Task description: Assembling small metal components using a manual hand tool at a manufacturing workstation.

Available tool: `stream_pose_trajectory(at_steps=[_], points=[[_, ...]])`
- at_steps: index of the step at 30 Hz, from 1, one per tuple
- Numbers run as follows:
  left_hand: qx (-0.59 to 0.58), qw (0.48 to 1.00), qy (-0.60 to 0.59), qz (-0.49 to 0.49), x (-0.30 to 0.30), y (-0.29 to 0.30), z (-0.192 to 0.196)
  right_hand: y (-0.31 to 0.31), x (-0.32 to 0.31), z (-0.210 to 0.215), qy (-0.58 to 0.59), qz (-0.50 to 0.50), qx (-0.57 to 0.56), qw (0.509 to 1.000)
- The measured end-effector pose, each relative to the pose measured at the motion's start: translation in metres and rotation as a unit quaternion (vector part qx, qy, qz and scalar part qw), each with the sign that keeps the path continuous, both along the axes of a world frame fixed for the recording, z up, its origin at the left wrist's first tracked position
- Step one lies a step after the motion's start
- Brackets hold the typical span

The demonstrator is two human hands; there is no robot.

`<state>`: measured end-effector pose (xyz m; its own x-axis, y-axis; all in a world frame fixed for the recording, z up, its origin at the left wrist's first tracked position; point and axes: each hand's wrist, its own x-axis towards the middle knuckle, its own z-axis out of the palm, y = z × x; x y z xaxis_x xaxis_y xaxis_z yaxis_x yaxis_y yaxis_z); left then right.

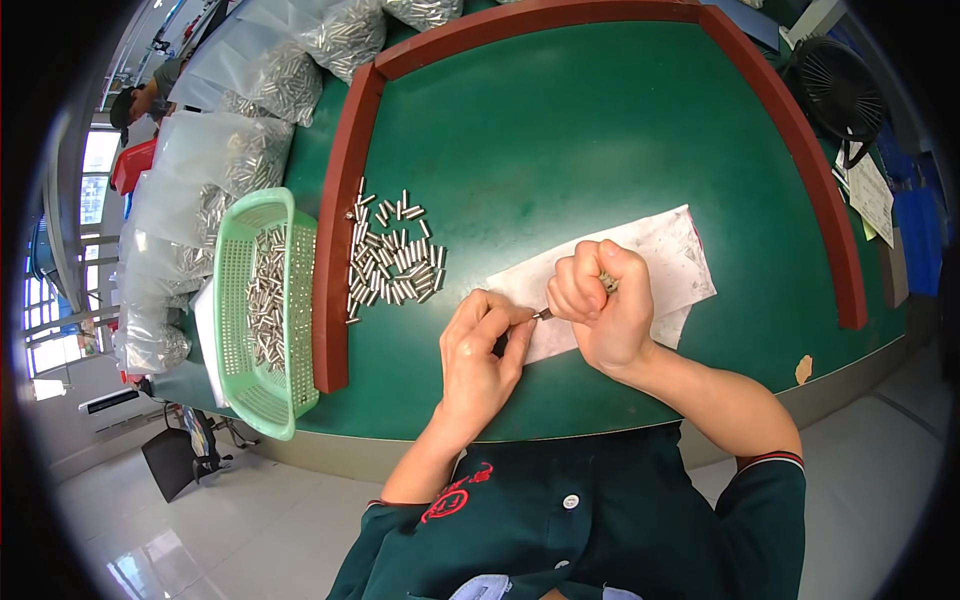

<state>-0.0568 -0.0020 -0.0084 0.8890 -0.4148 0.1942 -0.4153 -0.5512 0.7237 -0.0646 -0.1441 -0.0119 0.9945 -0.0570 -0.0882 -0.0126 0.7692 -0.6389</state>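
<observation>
My right hand (605, 305) is closed in a fist around a hand tool; the handle's end shows between thumb and fingers. The tool's thin metal shaft (543, 314) sticks out toward my left hand (480, 350). That hand is pinched shut at the shaft's tip, and whatever its fingers hold is hidden. Both hands are over a smudged white cloth or paper sheet (665, 255). Left of them, a loose pile of short metal cylinders (395, 262) lies on the green tabletop (540, 130).
A dark red raised rail (333, 250) frames the work area. Beyond its left side stands a light green basket (232, 330) of metal cylinders. Clear plastic bags (262, 150) of similar parts line the left and back. A black fan (835, 90) stands at far right.
</observation>
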Motion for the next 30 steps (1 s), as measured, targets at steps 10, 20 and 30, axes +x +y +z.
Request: stream_pose_trajectory(at_steps=[10,20,30], points=[[-0.004,1.000,0.002,0.010,0.000,0.000,0.001,0.001,0.001,0.000,-0.003,0.004,0.000,1.000],[-0.009,1.000,0.011,0.013,0.001,0.000,0.001,0.006,0.000,0.003,-0.031,-0.005,-0.053,0.998],[-0.017,0.999,0.023,0.017,0.001,-0.002,0.001,0.010,-0.005,0.004,-0.048,-0.016,-0.170,0.984]])
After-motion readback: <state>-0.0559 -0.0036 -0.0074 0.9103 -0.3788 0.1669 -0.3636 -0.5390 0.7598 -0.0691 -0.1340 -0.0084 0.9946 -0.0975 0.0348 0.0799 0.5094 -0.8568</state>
